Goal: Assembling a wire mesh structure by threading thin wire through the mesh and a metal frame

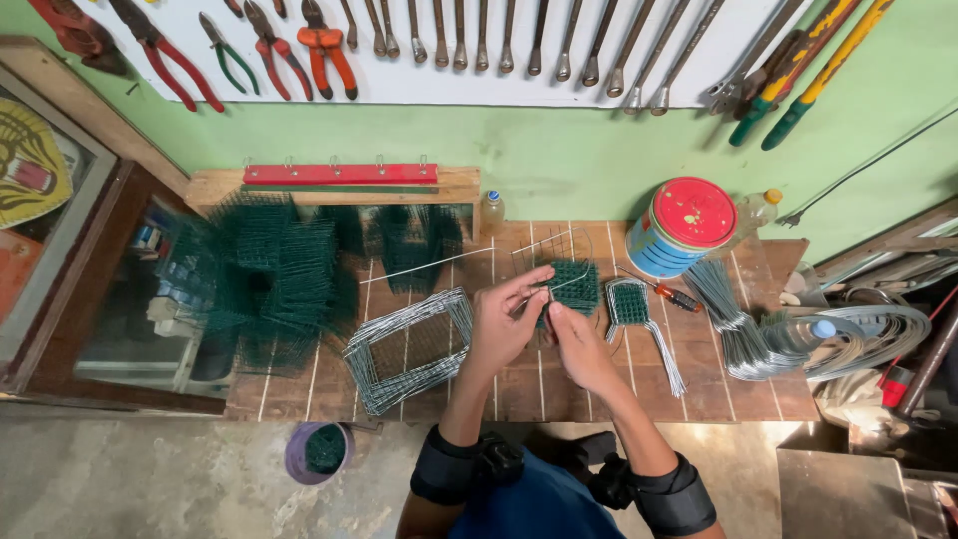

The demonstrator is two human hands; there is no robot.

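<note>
My left hand (502,321) and my right hand (579,344) meet over the middle of the wooden bench (519,384). Both pinch a small green wire mesh piece (571,284) with bare wire ends; a long thin wire (429,266) runs left from it. A stack of bent grey wire frames (407,347) lies just left of my left hand. A second small green mesh piece with wire legs (631,304) rests right of my right hand.
Piles of green mesh panels (274,274) fill the bench's left. A red-lidded tin (682,228), a screwdriver (671,293), wire bundles (733,319) and plastic bottles sit right. Pliers and wrenches hang on the wall board (419,50). A purple cup (317,451) stands below.
</note>
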